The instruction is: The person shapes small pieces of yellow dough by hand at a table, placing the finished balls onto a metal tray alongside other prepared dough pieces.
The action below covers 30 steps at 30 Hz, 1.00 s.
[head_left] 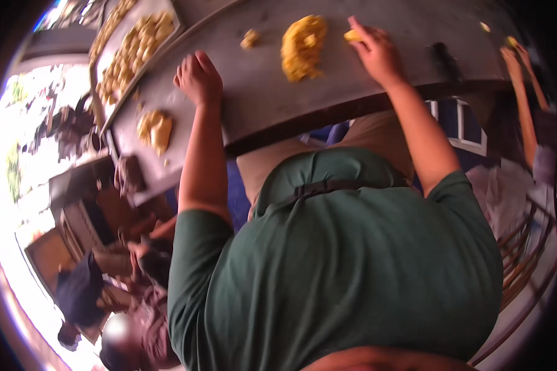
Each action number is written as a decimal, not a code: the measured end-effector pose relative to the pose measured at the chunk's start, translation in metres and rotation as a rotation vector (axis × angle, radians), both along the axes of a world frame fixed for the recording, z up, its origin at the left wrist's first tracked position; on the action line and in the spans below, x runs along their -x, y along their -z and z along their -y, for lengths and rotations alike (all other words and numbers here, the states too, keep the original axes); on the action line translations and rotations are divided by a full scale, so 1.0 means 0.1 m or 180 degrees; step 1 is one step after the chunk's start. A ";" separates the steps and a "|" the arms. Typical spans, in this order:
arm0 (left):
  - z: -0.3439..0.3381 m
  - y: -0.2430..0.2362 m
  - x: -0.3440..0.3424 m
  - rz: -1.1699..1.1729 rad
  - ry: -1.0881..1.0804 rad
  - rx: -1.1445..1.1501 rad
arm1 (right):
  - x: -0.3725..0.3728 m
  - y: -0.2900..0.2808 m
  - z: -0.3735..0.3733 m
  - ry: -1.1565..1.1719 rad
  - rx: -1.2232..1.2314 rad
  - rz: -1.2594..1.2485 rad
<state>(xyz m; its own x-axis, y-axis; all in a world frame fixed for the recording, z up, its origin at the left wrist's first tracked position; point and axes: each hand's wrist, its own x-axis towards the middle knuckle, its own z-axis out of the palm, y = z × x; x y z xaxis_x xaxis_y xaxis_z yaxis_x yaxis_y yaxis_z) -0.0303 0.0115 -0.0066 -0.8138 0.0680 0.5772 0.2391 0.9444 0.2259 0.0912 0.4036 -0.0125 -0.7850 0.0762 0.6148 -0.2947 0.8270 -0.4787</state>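
My right hand [380, 57] is over the metal table, thumb and fingers pinched round a small yellow lump [353, 36] of a soft, dough-like filling. Left of it lies a larger, crumbly mound of the same yellow filling [302, 49]. A small yellow-tan clump [249, 39] sits farther left on the tabletop. My left hand [198, 79] rests near the table with its fingers curled in; whatever it may hold is hidden. Beyond that hand, toward the left end, is a pale yellow lump of dough [155, 130].
A tray [181, 27] with many pale dough balls stands at the far left. A dark object [443, 60] lies near the front edge at right. Another person's hands [517, 55] work at the far right. Several people sit at lower left.
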 end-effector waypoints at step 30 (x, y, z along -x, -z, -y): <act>-0.83 -1.11 -1.30 0.3151 0.2316 -0.3754 | -0.35 -0.92 1.12 -0.0999 0.1457 -0.0094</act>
